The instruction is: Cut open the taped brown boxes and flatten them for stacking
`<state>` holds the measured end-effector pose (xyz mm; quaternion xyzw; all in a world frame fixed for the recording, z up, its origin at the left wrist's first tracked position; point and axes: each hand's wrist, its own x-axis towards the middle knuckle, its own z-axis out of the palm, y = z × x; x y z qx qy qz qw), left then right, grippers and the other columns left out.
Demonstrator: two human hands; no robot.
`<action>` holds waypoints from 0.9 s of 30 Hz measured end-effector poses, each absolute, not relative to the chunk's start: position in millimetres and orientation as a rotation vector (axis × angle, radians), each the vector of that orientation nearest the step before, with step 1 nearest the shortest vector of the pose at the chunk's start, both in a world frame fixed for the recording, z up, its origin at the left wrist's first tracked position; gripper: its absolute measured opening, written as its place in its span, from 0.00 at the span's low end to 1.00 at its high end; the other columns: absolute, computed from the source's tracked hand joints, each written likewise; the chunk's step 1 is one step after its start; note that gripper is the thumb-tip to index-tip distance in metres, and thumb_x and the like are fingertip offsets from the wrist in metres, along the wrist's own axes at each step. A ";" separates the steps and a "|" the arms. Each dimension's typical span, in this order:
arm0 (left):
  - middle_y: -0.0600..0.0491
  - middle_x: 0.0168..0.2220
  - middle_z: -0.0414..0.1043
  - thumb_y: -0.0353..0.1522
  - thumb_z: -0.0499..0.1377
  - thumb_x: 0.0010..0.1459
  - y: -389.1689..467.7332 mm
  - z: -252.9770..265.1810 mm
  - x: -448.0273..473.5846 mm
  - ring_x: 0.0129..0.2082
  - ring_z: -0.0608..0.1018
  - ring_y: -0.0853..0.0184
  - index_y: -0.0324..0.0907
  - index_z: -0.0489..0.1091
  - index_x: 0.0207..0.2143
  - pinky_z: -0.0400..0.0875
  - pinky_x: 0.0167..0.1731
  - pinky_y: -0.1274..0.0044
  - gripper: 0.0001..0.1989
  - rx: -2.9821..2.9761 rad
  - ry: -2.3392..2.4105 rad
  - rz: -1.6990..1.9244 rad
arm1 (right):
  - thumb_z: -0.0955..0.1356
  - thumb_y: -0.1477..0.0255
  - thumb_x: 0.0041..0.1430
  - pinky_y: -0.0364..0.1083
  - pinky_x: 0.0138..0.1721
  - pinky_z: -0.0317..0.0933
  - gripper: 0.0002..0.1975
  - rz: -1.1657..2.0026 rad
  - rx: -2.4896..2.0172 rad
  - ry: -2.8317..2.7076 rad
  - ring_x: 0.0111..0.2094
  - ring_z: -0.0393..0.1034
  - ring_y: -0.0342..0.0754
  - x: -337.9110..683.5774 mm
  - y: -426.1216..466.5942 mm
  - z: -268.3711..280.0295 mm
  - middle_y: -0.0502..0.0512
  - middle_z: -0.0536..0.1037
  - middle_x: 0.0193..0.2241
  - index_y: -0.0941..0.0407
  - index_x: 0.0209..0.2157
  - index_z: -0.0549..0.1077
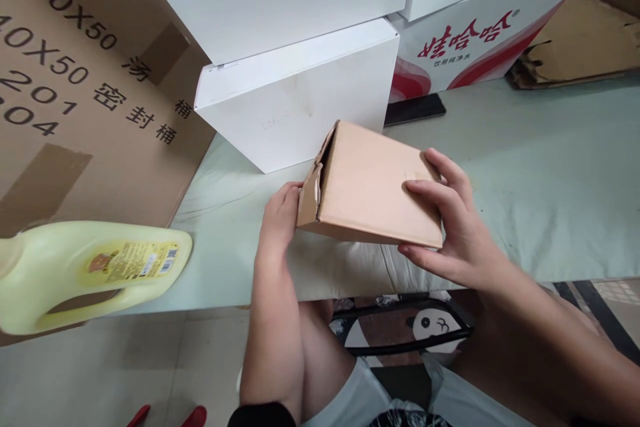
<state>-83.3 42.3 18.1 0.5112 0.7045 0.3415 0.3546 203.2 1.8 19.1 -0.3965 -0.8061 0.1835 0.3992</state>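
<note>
Between my two hands is a small brown cardboard box [375, 183], tilted over the cloth-covered table. Its left end has torn, slightly lifted flaps, and a dark gap shows along the edge. My left hand [281, 217] presses against that flap end, with most of its fingers hidden behind the box. At the right end, my right hand [457, 227] grips the box, two fingers over the top face and the thumb along the lower edge. What the box contains cannot be seen.
White boxes [300, 103] stand behind, beside a red-and-white printed carton [465, 47]. A black phone-like slab [415, 109] lies before it. At left are a big printed carton [100, 93] and a yellow-green jug [95, 273]. Flattened cardboard [585, 40] lies far right on the pale green cloth [540, 180].
</note>
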 end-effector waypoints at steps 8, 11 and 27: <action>0.51 0.48 0.84 0.43 0.52 0.68 42.1 20.1 -77.8 0.51 0.79 0.56 0.41 0.80 0.45 0.70 0.50 0.71 0.20 1.337 1.859 0.822 | 0.71 0.56 0.63 0.75 0.70 0.51 0.34 0.397 -0.962 -2.022 0.75 0.45 0.73 203.9 4.9 15.7 0.63 0.48 0.74 0.45 0.67 0.58; 0.51 0.47 0.84 0.42 0.50 0.69 42.5 20.3 -77.6 0.50 0.79 0.57 0.42 0.79 0.45 0.69 0.49 0.72 0.20 1.343 1.865 0.820 | 0.71 0.56 0.63 0.74 0.69 0.53 0.35 0.395 -0.962 -2.027 0.75 0.46 0.72 203.8 4.7 15.6 0.63 0.48 0.74 0.45 0.67 0.58; 0.51 0.48 0.83 0.40 0.49 0.69 40.0 28.2 -74.1 0.52 0.79 0.57 0.42 0.78 0.45 0.70 0.51 0.72 0.19 1.348 1.898 0.788 | 0.72 0.58 0.63 0.73 0.70 0.52 0.35 0.417 -0.949 -2.002 0.75 0.45 0.70 203.0 3.8 15.3 0.64 0.49 0.74 0.46 0.67 0.59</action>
